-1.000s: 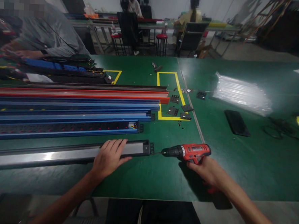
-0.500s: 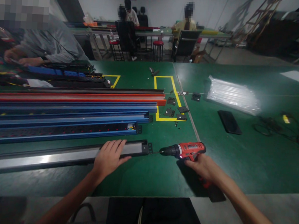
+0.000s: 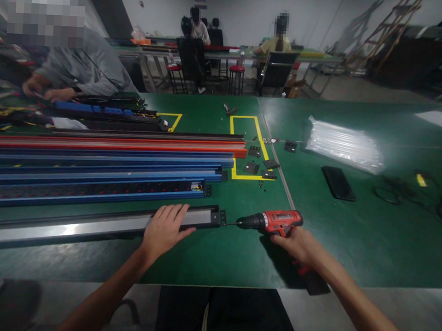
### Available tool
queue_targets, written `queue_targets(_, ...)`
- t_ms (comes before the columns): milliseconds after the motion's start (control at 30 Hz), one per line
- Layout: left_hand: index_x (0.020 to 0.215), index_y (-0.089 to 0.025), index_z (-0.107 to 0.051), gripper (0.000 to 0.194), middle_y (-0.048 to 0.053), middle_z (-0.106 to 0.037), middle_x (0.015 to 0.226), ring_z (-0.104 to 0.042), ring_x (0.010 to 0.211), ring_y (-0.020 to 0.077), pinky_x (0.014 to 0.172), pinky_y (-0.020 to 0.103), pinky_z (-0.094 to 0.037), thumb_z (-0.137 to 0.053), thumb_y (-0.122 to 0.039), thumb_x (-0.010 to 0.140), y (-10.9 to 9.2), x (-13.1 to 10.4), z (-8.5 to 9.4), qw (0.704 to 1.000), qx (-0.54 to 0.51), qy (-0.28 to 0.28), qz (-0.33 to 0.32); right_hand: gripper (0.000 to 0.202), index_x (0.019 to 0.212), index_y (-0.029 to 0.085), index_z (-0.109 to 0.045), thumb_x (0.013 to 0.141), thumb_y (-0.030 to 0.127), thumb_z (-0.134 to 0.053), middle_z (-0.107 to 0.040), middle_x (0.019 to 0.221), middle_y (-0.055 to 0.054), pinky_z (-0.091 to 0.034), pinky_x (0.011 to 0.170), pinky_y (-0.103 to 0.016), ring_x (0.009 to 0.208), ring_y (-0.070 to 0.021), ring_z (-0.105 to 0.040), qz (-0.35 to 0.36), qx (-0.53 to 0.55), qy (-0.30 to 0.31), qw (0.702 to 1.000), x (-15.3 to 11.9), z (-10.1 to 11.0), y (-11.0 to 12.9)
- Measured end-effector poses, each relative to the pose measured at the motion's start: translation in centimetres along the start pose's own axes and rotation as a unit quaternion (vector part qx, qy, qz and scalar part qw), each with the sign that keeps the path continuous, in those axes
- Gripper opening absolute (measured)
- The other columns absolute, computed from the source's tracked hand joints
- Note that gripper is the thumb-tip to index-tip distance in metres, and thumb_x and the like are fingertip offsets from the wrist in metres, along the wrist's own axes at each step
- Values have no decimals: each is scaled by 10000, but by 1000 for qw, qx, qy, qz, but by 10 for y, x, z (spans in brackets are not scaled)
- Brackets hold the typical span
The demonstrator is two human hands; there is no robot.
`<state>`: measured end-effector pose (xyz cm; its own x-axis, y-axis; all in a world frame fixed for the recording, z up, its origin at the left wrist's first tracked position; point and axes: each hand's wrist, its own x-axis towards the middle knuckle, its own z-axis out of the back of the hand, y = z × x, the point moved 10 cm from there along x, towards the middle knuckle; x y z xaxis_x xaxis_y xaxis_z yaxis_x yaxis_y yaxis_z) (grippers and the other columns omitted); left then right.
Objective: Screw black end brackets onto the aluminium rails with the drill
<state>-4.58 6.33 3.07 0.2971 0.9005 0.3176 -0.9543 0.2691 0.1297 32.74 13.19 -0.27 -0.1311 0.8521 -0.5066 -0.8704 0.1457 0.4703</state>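
A long silver bar (image 3: 90, 225) with dark edges lies near the front of a green table (image 3: 237, 259), its long axis running left to right, slightly rising toward its right end, where a black end plate (image 3: 223, 217) faces right. The person's left hand (image 3: 165, 231) is laid over the bar close to that end, fingers curved across the top and thumb along the near side, holding it. The right hand (image 3: 301, 246) is closed around the handle of a red and black drill (image 3: 279, 221), which points left, its long thin bit (image 3: 232, 223) in line with the bar; the tip is at or just beside the end plate, though whether it touches cannot be told. Behind the silver bar, roughly parallel, lie blue bars (image 3: 92, 192) and an orange-red bar (image 3: 188, 146). Small black plates (image 3: 252, 167) are scattered beyond the drill, around a yellow tape outline (image 3: 244, 117). Farther right are a flat black object (image 3: 338, 183), a clear plastic-wrapped bundle (image 3: 344, 144) and a dark cable (image 3: 387, 190). Nothing stands between drill and end plate.
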Motion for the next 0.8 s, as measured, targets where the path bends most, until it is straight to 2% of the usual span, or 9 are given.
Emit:
queue_targets(367,1340,-109,-634,713,177,-706,1226,-649,1090,315,978,444,-458,-410,-692,995,0,-1,-2,1000,21,3,-3,281,639,224,-506,846,356,-643,-541,586,11,-370,523,-286,532,-135,-497,3,23,3,1000,0,-1,-2)
queue_targets(500,1335,-82,-630,715,186,-700,1222,-642,1089,320,970,441,-453,-419,-677,999,-1,0,-1,999,33,7,-8,282,646,226,-506,836,378,-647,-545,583,16,-353,512,-281,521,-126,-475,13,31,2,999,-1,-1,0)
queue_targets(800,1338,-104,-636,721,189,-707,1218,-645,1089,320,965,445,-457,-372,-686,1006,0,-1,-3,1000,31,4,0,325,622,227,-499,825,418,-666,-535,568,14,-342,497,-282,508,-122,-456,15,23,-13,1000,2,-2,-2)
